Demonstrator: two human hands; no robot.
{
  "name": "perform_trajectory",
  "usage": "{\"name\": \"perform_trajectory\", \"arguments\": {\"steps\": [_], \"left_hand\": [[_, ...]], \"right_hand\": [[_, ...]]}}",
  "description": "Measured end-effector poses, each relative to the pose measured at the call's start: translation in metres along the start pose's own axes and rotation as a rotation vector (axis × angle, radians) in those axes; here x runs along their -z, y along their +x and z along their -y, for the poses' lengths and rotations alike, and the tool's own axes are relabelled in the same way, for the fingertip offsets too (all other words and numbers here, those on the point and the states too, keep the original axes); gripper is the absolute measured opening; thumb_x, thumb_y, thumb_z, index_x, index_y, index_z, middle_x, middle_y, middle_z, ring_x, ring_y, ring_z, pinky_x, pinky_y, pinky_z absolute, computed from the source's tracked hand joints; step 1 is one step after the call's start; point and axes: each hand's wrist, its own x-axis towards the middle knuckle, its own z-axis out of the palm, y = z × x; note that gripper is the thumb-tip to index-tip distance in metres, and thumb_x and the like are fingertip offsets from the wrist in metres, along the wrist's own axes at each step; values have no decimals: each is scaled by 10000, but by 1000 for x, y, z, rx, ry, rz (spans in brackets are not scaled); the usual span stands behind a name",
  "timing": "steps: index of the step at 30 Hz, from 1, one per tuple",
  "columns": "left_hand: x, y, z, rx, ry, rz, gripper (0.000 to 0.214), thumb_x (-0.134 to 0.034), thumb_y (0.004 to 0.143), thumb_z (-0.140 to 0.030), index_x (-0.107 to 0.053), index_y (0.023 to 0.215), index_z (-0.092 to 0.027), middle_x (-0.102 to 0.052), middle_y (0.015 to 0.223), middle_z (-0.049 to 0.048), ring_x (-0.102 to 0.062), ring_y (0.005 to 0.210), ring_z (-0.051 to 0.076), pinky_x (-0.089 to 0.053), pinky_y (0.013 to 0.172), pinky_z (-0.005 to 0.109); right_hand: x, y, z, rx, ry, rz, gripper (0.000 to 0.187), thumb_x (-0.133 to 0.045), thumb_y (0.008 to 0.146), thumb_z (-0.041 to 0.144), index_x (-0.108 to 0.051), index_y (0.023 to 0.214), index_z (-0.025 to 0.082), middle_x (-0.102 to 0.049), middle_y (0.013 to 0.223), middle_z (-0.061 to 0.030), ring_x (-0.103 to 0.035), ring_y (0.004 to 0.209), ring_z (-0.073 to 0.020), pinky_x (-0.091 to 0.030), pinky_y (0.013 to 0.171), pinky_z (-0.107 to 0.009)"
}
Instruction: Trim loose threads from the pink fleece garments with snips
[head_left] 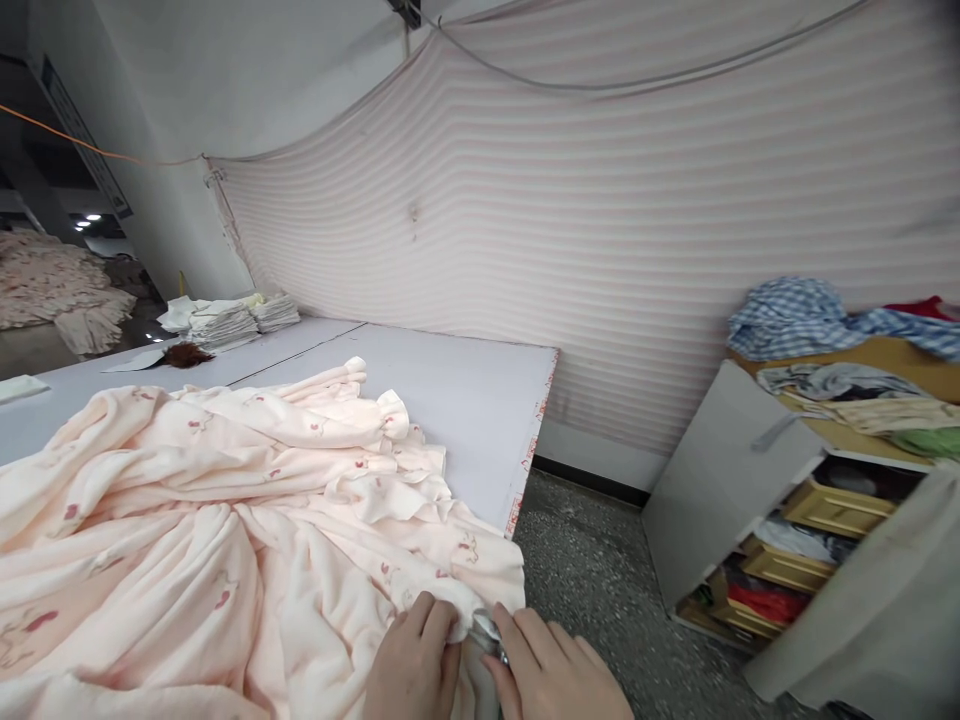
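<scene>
A heap of pale pink plush garments (225,500) with small red and brown motifs and ruffled edges spreads over the near part of the table. At the heap's near right corner, my left hand (416,655) is closed, pinching the cloth edge between thumb and fingers. Right beside it, my right hand (559,665) is closed around small metal thread snips (486,626), whose shiny blades point at the pinched cloth. Part of the snips is hidden by my fingers.
The grey table (480,400) ends at a right edge. Stacked white cloths (225,322) and a dark brown tuft (186,354) lie at its back left. A cabinet with drawers (720,490) stands right, topped by blue checked cloth (795,315). Striped sheeting (600,230) hangs behind.
</scene>
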Motion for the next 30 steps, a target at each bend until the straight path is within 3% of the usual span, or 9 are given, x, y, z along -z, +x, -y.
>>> {"name": "perform_trajectory", "arguments": {"steps": [7,12,15,18,20,23,27,30], "left_hand": [[1,-3,0,15,-62,-43,229,-442,781,-53,-573,844,-230,-610,845,44,-598,732,203,-459,677,295],[12,0,0,49,-299,-83,179,-464,810,-108,-587,838,-235,-633,889,35,-617,776,194,-456,702,280],[23,4,8,160,-593,93,122,-503,841,-236,-620,817,-211,-645,772,13,-600,755,197,-436,700,272],[26,5,22,295,-976,316,304,-529,848,-444,-647,828,-165,-580,691,-2,-532,662,163,-396,630,254],[23,5,32,369,-1157,359,404,-583,795,-551,-635,812,-151,-521,653,-25,-467,606,131,-352,578,232],[21,5,38,390,-1220,313,442,-612,761,-603,-590,758,-162,-478,627,-44,-411,590,114,-322,566,221],[32,8,29,323,-1185,308,446,-547,808,-611,-601,776,-169,-532,695,-17,-472,710,153,-380,717,260],[40,7,24,229,-1115,406,425,-524,832,-591,-602,832,-173,-548,777,4,-469,777,169,-367,767,278]], "right_hand": [[-4,0,4,-102,114,22,175,-482,910,245,-645,968,221,-685,737,-26,-650,592,-184,-385,524,-279],[-9,5,2,-410,580,154,256,-596,818,293,-612,1073,276,-712,950,-22,-698,750,-196,-483,588,-228],[-19,17,2,-548,872,170,173,-540,807,239,-653,937,259,-724,860,-10,-676,768,-204,-489,668,-245],[-27,30,4,-654,953,76,130,-513,795,228,-643,782,229,-680,694,-4,-626,647,-200,-446,606,-255],[-28,33,7,-687,1002,25,87,-542,786,248,-626,786,225,-664,685,-1,-619,637,-198,-445,609,-257],[-25,30,12,-637,1179,9,98,-562,806,284,-600,872,222,-671,781,-17,-657,696,-193,-489,655,-249],[-20,27,20,-391,1221,68,252,-595,772,205,-632,1021,204,-666,993,-81,-662,882,-215,-512,757,-262],[-21,32,25,-362,1178,137,163,-568,803,225,-671,924,187,-649,889,-66,-646,805,-198,-488,714,-255]]}}
